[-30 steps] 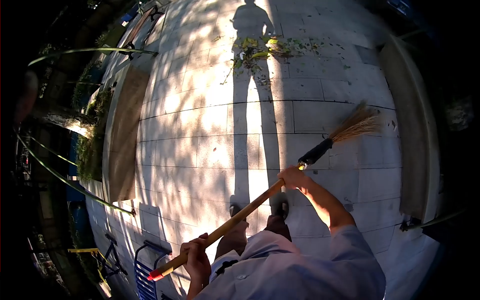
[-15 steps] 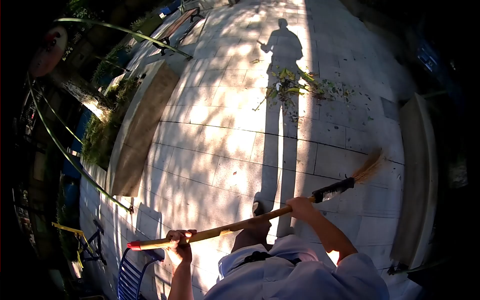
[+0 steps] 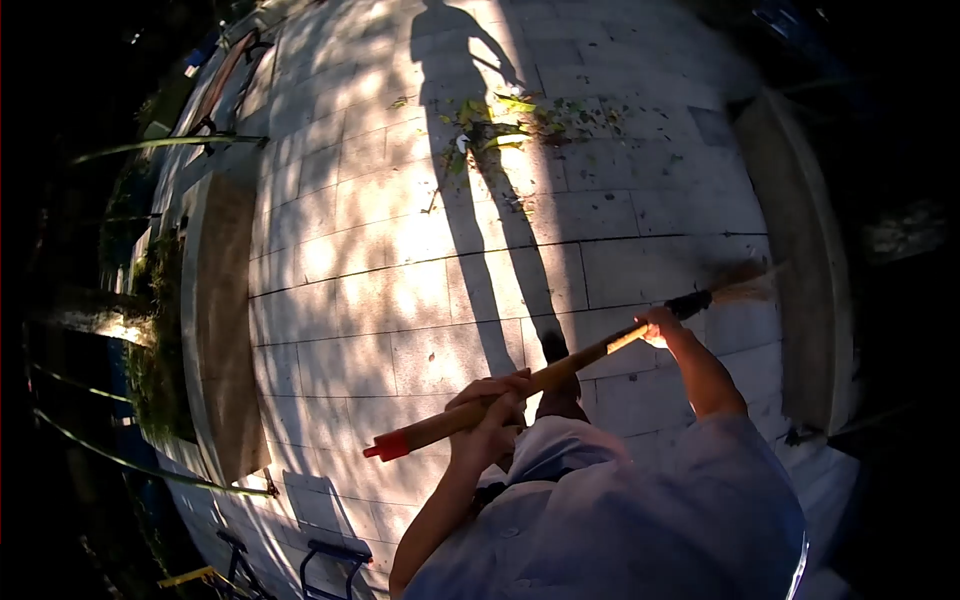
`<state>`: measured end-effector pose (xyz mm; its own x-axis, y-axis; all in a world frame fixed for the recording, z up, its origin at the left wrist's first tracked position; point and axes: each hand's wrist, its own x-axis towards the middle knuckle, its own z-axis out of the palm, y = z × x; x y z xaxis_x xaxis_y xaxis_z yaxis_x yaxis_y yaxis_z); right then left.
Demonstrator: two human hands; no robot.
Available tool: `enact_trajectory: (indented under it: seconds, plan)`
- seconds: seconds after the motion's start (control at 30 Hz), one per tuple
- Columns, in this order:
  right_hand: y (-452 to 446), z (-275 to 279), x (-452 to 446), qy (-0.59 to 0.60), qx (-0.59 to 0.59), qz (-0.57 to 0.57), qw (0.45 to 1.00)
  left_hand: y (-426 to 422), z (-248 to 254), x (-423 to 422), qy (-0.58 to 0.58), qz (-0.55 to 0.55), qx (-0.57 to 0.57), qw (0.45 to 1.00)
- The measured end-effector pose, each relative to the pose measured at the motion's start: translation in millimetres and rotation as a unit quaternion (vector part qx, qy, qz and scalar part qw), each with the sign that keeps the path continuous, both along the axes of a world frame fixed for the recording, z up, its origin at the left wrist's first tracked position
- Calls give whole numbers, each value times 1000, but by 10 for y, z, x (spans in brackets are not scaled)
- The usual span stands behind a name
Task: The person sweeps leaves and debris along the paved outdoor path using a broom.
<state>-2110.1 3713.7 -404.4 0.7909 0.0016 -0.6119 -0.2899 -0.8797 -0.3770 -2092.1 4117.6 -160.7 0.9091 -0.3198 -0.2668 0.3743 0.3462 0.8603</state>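
Observation:
A broom with a wooden handle point(image 3: 560, 374) and a red end cap lies slantwise across the view, in front of my body. My left hand point(image 3: 490, 415) is wrapped round the handle near the red cap. Farther along, close to the dark binding, my right hand point(image 3: 660, 326) grips the same handle. The broom's bristles point(image 3: 745, 285) are blurred and point right, near the right-hand ledge. Ahead on the paving, a heap of green and yellow leaves point(image 3: 500, 130) lies partly in my shadow, with smaller leaves scattered to its right.
Long stone ledges stand at the left point(image 3: 225, 330) and right point(image 3: 800, 250). Beyond the left one are plants point(image 3: 160, 340) and thin green poles. A bench point(image 3: 225, 80) is at the upper left. A blue metal frame point(image 3: 335, 560) stands at the lower left.
The broom handle and both hands have moved right, and the red end now sits nearer my body's middle. The bristles have stayed at the right side. The view has turned and the feet have shifted.

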Motion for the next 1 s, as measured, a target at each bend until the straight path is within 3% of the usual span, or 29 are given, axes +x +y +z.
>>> enact_trajectory:
  seconds: [0.07,0.1,0.17,0.4,0.63,0.73,0.87,1.0]
  plan:
    - [238,91,423,-51,-16,129,990,129,-129,127,-90,58,10,994]
    - [433,254,625,-66,-8,116,991,222,-149,160,-89,71,33,993]
    - [657,102,978,-67,-12,186,980,414,-100,103,-92,111,86,986]
    - [1641,444,1834,-112,22,359,926,763,394,-323,-132,263,196,935]
    - [2191,1060,1880,-171,75,405,895,1430,831,-839,-113,328,274,897]
    - [2029,1242,1843,-170,92,409,892,1552,825,-854,-96,327,215,915]
    - [1318,1083,2009,-144,10,396,907,777,518,-354,-79,326,132,933]
    - [328,657,2524,-84,-16,365,927,-129,-21,278,-88,214,74,970]
